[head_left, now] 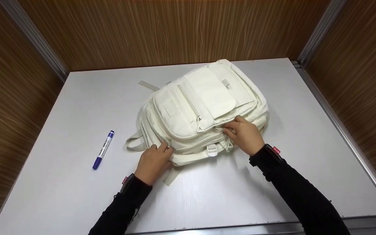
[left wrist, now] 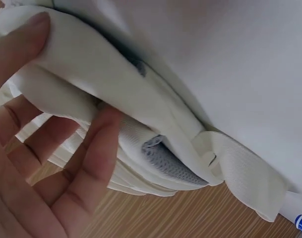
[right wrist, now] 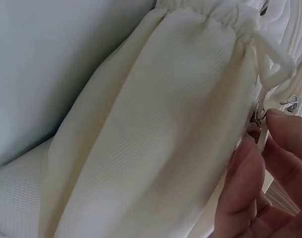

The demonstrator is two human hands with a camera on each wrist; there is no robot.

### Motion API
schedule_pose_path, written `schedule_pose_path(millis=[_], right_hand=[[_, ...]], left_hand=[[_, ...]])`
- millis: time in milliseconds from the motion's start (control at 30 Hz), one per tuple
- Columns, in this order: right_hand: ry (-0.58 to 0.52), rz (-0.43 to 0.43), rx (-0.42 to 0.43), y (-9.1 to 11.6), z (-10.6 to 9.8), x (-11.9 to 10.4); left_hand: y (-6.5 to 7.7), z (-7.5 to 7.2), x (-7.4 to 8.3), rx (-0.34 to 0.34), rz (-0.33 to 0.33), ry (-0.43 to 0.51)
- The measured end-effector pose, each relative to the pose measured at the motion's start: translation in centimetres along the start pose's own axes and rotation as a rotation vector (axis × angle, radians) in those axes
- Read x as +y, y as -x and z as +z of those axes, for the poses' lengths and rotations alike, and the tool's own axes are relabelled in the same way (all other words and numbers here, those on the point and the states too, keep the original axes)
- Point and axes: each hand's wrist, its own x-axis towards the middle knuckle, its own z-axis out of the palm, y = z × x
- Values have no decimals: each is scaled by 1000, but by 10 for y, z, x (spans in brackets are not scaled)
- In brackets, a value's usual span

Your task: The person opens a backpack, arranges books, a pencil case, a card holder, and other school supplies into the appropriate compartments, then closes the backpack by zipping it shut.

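Note:
A cream backpack (head_left: 214, 88) lies tilted on the white table, its front pockets facing up. My left hand (head_left: 154, 163) grips the fabric at the bag's near left end. In the left wrist view, the thumb and fingers (left wrist: 98, 153) hold a fold of the bag's edge, beside a gap showing grey mesh lining (left wrist: 175, 163). At the near side, my right hand (head_left: 244, 134) pinches a zipper pull (right wrist: 263, 136) between thumb and fingers. A gathered side pocket (right wrist: 155, 119) hangs next to that hand in the right wrist view.
A blue-and-white marker pen (head_left: 103, 150) lies on the table (head_left: 60, 137) left of the backpack. A loose strap end (head_left: 172, 176) sticks out toward the front, and a carry loop (head_left: 135, 142) at the left. Wood-grain panels (head_left: 175, 32) enclose the back and sides.

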Motion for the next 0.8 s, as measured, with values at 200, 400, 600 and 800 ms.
schedule_pose_path(millis=[200,400,600,800], right_hand=[[-124,26,-6,3,-3,3],[-212,41,-47,8,-2,4],[-253,81,-49,12,1,3],[-261,87,-26,15,5,0]], left_hand=[[-2,6,3,58,51,-48],[-8,8,20,79,87,-105],[-15,9,42,22,79,-114],[-22,12,60,38,70,-155]])
